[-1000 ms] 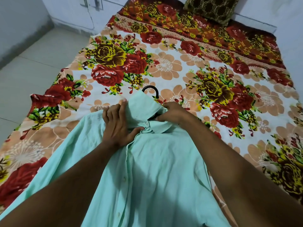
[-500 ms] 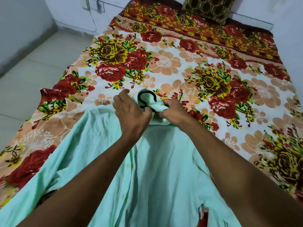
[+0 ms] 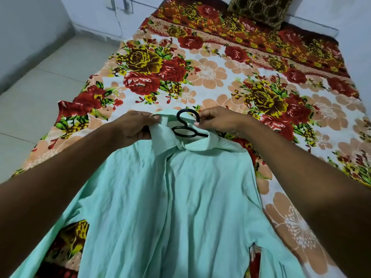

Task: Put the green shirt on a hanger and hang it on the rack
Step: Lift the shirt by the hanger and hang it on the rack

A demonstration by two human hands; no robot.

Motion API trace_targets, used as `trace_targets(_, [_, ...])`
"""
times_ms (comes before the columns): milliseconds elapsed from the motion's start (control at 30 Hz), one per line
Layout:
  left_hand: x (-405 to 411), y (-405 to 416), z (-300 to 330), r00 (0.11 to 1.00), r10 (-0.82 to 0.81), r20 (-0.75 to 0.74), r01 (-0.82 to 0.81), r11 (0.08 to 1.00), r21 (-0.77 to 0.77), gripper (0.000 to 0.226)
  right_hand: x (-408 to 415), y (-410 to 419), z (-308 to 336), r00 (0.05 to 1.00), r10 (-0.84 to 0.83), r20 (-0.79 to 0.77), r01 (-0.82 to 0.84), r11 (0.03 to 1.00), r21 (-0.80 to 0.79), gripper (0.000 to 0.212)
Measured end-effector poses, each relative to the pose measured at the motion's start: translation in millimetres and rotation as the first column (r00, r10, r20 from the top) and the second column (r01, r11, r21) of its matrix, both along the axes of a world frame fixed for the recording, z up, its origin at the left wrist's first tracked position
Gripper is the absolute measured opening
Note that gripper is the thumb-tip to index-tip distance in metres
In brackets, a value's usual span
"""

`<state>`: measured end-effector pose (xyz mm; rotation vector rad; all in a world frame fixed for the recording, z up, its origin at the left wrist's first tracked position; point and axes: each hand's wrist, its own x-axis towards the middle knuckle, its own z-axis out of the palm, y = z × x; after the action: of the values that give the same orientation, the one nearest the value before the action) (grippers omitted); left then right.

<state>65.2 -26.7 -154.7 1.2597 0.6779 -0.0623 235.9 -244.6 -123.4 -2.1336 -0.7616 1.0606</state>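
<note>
Shirt point(image 3: 170, 197) spread flat on bedsheet point(image 3: 220, 81), filling lower centre of frame, collar toward frame centre. Hanger point(image 3: 187, 125) inside collar opening, hook protruding above collar at frame centre. Left hand point(image 3: 134, 127) at left of collar, pinching collar edge; right hand point(image 3: 218, 122) at right of collar, fingertips at hook. Forearms entering from lower left and lower right, over shirt sides. Cushion point(image 3: 261, 9) at upper right, on far end of bedsheet. Floor point(image 3: 40, 87) at left of bedsheet. Wall point(image 3: 30, 27) in upper left.

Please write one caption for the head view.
Both hands hold the green shirt's collar around a black hanger.
</note>
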Motion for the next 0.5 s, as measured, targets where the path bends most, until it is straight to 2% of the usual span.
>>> trace_targets(33, [0.4, 1.2, -1.3, 1.000, -0.017, -0.012, 0.017, 1.000, 0.000, 0.013, 0.8, 4.3, -2.0, 0.999, -0.029, 0.024, 0.028, 0.999, 0.021, 0.010])
trace_targets(100, [2.7, 2.6, -3.7, 0.998, -0.044, -0.038, 0.045, 0.998, 0.034, 0.014, 2.5, 13.1, -7.7, 0.993, -0.095, 0.068, 0.091, 0.993, 0.073, 0.022])
trace_targets(167, [6.6, 3.0, -5.4, 0.998, -0.046, -0.039, 0.048, 0.997, 0.059, 0.015, 1.8, 19.5, -10.1, 0.985, -0.162, 0.061, 0.152, 0.978, 0.143, 0.023])
trace_targets(233, [8.3, 1.0, -5.0, 0.998, -0.052, -0.025, 0.054, 0.996, 0.074, 0.015, 2.6, 24.5, -9.3, 0.981, -0.191, -0.018, 0.191, 0.964, 0.184, 0.019])
trace_targets(333, [8.3, -3.1, -6.2, 0.998, -0.060, -0.028, 0.063, 0.991, 0.119, 0.024, 9.5, 29.2, -4.0, 0.977, -0.141, -0.163, 0.167, 0.973, 0.160, 0.031])
trace_targets(433, [6.7, -6.6, -7.9, 1.000, -0.019, -0.018, 0.022, 0.990, 0.138, 0.043, 14.8, 34.2, 5.0, 0.970, -0.077, -0.233, 0.103, 0.989, 0.106, 0.014])
trace_targets(500, [6.2, -10.2, -10.4, 1.000, 0.014, -0.007, -0.013, 0.993, 0.119, 0.045, 17.5, 38.8, 5.3, 0.956, -0.079, -0.282, 0.107, 0.990, 0.087, 0.011])
